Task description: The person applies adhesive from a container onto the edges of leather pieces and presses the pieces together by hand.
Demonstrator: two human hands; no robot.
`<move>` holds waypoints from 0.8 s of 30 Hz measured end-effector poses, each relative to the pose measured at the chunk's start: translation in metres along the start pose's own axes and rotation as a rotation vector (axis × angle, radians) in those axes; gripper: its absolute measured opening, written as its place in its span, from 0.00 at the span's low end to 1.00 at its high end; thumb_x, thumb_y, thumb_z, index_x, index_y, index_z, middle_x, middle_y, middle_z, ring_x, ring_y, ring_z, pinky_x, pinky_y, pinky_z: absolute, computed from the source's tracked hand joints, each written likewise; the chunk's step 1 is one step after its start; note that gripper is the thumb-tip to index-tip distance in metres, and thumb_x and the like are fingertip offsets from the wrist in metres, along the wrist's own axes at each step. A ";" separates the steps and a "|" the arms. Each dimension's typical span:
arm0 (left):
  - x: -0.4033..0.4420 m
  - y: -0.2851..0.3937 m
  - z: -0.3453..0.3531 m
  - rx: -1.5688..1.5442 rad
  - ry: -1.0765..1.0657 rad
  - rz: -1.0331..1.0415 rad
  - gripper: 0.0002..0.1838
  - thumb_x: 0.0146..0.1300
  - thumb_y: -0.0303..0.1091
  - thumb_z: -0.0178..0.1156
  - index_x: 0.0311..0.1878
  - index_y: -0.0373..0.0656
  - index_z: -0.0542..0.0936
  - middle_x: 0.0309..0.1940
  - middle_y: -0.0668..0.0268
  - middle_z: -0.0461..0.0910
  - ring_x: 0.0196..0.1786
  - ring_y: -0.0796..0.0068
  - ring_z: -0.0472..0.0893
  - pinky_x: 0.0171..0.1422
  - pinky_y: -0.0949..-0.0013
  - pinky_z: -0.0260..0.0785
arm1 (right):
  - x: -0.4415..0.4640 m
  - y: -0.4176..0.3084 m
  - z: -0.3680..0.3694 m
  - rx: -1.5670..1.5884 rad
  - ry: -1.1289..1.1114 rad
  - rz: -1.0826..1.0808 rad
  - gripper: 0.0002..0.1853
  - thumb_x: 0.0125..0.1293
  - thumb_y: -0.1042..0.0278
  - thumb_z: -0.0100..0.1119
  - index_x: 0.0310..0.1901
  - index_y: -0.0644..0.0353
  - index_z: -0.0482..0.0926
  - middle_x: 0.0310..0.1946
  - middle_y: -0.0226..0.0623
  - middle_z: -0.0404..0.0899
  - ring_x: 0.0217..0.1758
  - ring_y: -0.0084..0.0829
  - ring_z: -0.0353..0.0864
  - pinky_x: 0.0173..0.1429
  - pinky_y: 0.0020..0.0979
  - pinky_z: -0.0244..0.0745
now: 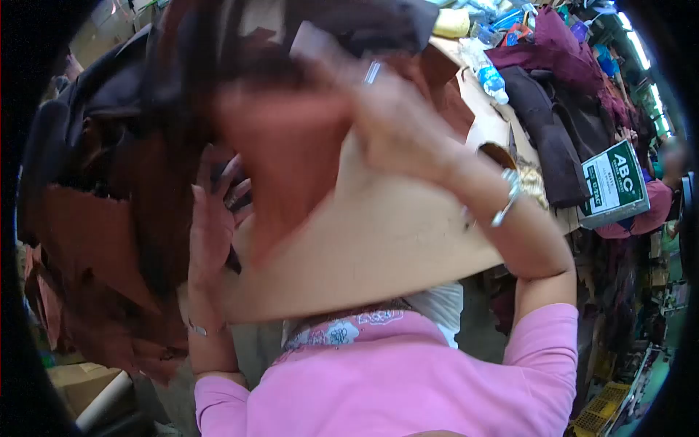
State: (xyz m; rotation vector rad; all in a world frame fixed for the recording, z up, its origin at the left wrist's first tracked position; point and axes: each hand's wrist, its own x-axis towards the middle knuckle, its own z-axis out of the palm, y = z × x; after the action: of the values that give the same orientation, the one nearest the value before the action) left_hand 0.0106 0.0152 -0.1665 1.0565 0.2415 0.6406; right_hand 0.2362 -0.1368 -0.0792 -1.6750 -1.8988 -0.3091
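Observation:
A reddish-brown piece that looks like leather [291, 156] is raised above the tabletop, blurred by motion, its lower end tapering to a point. My right hand [386, 120], smeared too, with a ring and a silver bracelet, is at the upper right edge of this piece and appears to grip it. The fingertips blur into a pale patch and cannot be made out clearly. To the left of the piece, my left hand [217, 207] is upright with its fingers spread, partly against dark brown material [156, 182]. It holds nothing that I can see.
The light brown tabletop [378, 240] curves in front of my body. Dark sheets [291, 29] are heaped at its far side. At the right are a plastic bottle [493, 81], a dark roll [542, 138] and an ABC box [615, 182]. Another person [655, 204] is beyond the box.

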 end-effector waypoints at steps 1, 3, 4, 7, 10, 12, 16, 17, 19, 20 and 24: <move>-0.002 -0.003 -0.014 0.009 0.031 -0.078 0.33 0.67 0.56 0.51 0.66 0.41 0.66 0.65 0.56 0.66 0.63 0.64 0.70 0.67 0.57 0.62 | -0.025 -0.012 0.025 -0.013 -0.012 -0.077 0.38 0.59 0.77 0.47 0.72 0.52 0.49 0.54 0.47 0.75 0.56 0.46 0.75 0.65 0.56 0.60; -0.011 -0.012 -0.040 0.028 0.098 -0.234 0.34 0.68 0.51 0.54 0.69 0.39 0.60 0.64 0.59 0.67 0.63 0.67 0.69 0.66 0.62 0.64 | -0.070 -0.040 0.064 -0.076 -0.001 -0.186 0.39 0.58 0.76 0.49 0.73 0.53 0.48 0.52 0.43 0.76 0.57 0.43 0.74 0.67 0.56 0.59; -0.015 -0.011 -0.029 0.163 0.180 -0.199 0.32 0.65 0.41 0.59 0.67 0.33 0.62 0.62 0.62 0.69 0.62 0.68 0.70 0.67 0.66 0.62 | -0.081 -0.050 0.064 -0.027 -0.092 -0.155 0.39 0.58 0.77 0.49 0.73 0.53 0.49 0.51 0.42 0.76 0.57 0.42 0.74 0.67 0.54 0.58; -0.022 -0.011 -0.018 0.357 0.152 -0.209 0.30 0.62 0.31 0.60 0.66 0.35 0.63 0.60 0.63 0.70 0.61 0.71 0.70 0.67 0.67 0.60 | -0.109 -0.059 0.049 0.041 -0.162 -0.088 0.38 0.57 0.78 0.50 0.72 0.53 0.54 0.50 0.40 0.76 0.58 0.39 0.73 0.69 0.50 0.58; -0.030 -0.003 -0.012 0.492 0.084 -0.148 0.31 0.59 0.26 0.58 0.67 0.36 0.63 0.60 0.63 0.70 0.60 0.72 0.70 0.67 0.69 0.58 | -0.116 -0.051 0.024 0.010 0.100 -0.016 0.35 0.55 0.81 0.50 0.68 0.54 0.62 0.51 0.41 0.77 0.57 0.37 0.75 0.67 0.43 0.61; -0.036 0.016 -0.007 0.645 -0.006 -0.137 0.32 0.58 0.26 0.58 0.67 0.36 0.62 0.60 0.63 0.69 0.60 0.73 0.70 0.67 0.70 0.58 | -0.123 -0.025 0.019 0.114 0.165 0.061 0.37 0.53 0.85 0.48 0.68 0.58 0.60 0.53 0.47 0.76 0.55 0.45 0.75 0.62 0.44 0.67; -0.044 0.046 -0.015 0.798 -0.097 -0.168 0.33 0.58 0.22 0.57 0.68 0.36 0.61 0.61 0.63 0.69 0.63 0.73 0.68 0.69 0.71 0.56 | -0.116 0.020 0.020 0.013 0.228 0.219 0.37 0.53 0.85 0.47 0.69 0.59 0.57 0.52 0.54 0.74 0.51 0.52 0.76 0.57 0.46 0.71; -0.045 0.049 -0.019 0.808 -0.098 -0.180 0.33 0.58 0.21 0.57 0.68 0.35 0.60 0.61 0.63 0.69 0.63 0.74 0.67 0.69 0.71 0.56 | -0.108 0.034 0.026 -0.030 0.259 0.191 0.38 0.53 0.85 0.47 0.69 0.59 0.57 0.52 0.55 0.74 0.51 0.52 0.76 0.57 0.46 0.71; -0.041 0.054 -0.023 0.831 -0.105 -0.236 0.34 0.57 0.18 0.55 0.68 0.35 0.60 0.61 0.63 0.69 0.63 0.75 0.67 0.69 0.71 0.55 | -0.086 0.067 0.042 -0.117 0.321 0.138 0.38 0.53 0.85 0.48 0.69 0.58 0.57 0.52 0.57 0.74 0.50 0.52 0.77 0.57 0.46 0.71; -0.040 0.055 -0.022 0.858 -0.117 -0.274 0.34 0.57 0.18 0.55 0.68 0.35 0.60 0.61 0.63 0.69 0.62 0.75 0.68 0.69 0.72 0.55 | -0.073 0.081 0.053 -0.178 0.294 0.200 0.41 0.52 0.85 0.51 0.71 0.56 0.53 0.45 0.53 0.78 0.48 0.48 0.78 0.58 0.45 0.69; -0.026 0.060 -0.005 1.193 -0.378 -0.299 0.35 0.49 0.15 0.53 0.65 0.41 0.65 0.51 0.60 0.77 0.51 0.73 0.76 0.57 0.72 0.66 | -0.019 0.115 0.070 -0.190 0.003 0.332 0.35 0.57 0.77 0.50 0.69 0.56 0.57 0.61 0.48 0.68 0.69 0.42 0.63 0.72 0.45 0.53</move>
State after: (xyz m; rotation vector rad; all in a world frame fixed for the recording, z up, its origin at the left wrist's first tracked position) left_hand -0.0350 0.0234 -0.1198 2.1964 0.4565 -0.0570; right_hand 0.3288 -0.0943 -0.1691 -2.0773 -1.5928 -0.3645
